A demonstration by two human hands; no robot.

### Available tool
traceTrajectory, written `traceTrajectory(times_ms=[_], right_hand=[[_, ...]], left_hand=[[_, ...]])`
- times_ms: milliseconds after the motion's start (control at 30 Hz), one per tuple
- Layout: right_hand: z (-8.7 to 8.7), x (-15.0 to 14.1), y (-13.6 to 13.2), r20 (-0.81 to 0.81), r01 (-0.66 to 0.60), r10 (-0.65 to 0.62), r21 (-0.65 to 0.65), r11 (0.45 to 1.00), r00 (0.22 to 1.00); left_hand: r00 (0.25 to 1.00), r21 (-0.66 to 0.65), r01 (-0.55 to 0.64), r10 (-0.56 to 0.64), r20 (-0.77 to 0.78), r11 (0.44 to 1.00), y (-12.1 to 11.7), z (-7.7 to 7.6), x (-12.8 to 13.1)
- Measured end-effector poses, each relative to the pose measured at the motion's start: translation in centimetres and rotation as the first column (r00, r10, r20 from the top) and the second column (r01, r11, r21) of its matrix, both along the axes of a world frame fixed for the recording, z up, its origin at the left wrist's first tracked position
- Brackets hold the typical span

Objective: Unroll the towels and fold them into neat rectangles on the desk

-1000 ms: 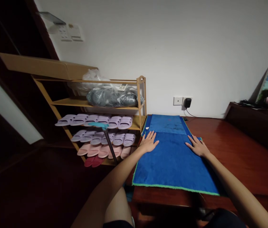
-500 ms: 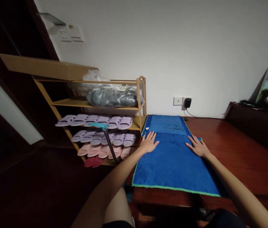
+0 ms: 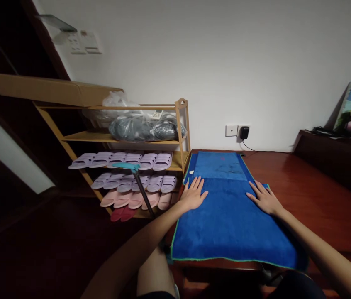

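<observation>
A blue towel [image 3: 225,224] with a green edge lies spread on the dark red wooden bench [image 3: 312,187]. Its near end hangs slightly over the bench's front edge. Behind it lies a lighter blue cloth section [image 3: 222,164] with dark marks; whether this is a fold or a second towel I cannot tell. My left hand [image 3: 193,195] rests flat on the towel's left side, fingers spread, close to a small white tag [image 3: 191,172]. On the right side, my right hand [image 3: 266,198] lies flat with its fingers apart. Neither hand grips anything.
To the left stands a wooden shoe rack [image 3: 181,137] with rows of purple slippers [image 3: 163,160] and pink slippers [image 3: 136,199]. A cardboard box [image 3: 54,90] tops it. A blue-headed pole [image 3: 144,193] leans in front. A black plug [image 3: 244,132] sits in the wall socket.
Both hands have moved slightly toward me, flat on the towel. The towel's near edge has come closer and now droops over the bench's front edge.
</observation>
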State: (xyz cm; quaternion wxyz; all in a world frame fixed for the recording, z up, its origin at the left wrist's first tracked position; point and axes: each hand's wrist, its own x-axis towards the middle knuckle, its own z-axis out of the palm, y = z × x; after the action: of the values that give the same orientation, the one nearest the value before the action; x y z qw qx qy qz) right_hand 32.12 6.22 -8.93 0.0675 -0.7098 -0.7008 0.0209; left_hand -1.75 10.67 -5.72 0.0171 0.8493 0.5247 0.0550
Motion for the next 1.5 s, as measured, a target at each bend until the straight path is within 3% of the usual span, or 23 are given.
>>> traceTrajectory(times_ms=[467, 800, 900, 1067, 1200, 1333, 1500], right_hand=[[0.4, -1.0, -8.0, 0.029, -0.073, 0.071, 0.098, 0.992, 0.997], [-0.4, -1.6, -12.0, 0.044, -0.110, 0.104, 0.173, 0.979, 0.994], [-0.5, -1.4, -12.4, -0.034, -0.103, 0.110, 0.169, 0.980, 0.993], [-0.2, 1.2, -11.3, -0.333, -0.025, 0.082, 0.170, 0.985, 0.939], [0.4, 3.7, -9.6, -0.297, 0.002, 0.065, 0.220, 0.975, 0.953], [1.4, 4.8, -8.7, -0.245, -0.015, 0.062, 0.189, 0.982, 0.968], [2.8, 5.1, -9.6, -0.453, -0.037, 0.128, 0.204, 0.978, 0.882]], left_hand=[[0.999, 0.201, 0.031, -0.029, -0.014, 0.979, -8.3, -0.1, -1.8], [0.994, 0.284, 0.097, -0.105, 0.014, 0.954, -11.4, -0.4, -3.3], [0.989, 0.237, 0.113, -0.131, 0.063, 0.965, -11.3, 0.2, -3.7], [0.967, 0.199, 0.102, -0.144, 0.210, 0.975, -8.8, 1.7, -5.4], [0.942, 0.206, 0.063, -0.127, 0.312, 0.977, -6.4, 1.8, -6.9], [0.905, 0.080, 0.059, -0.087, 0.417, 0.995, -5.0, 1.6, -7.7], [0.824, -0.028, 0.117, -0.082, 0.560, 0.993, -4.6, 2.9, -8.5]])
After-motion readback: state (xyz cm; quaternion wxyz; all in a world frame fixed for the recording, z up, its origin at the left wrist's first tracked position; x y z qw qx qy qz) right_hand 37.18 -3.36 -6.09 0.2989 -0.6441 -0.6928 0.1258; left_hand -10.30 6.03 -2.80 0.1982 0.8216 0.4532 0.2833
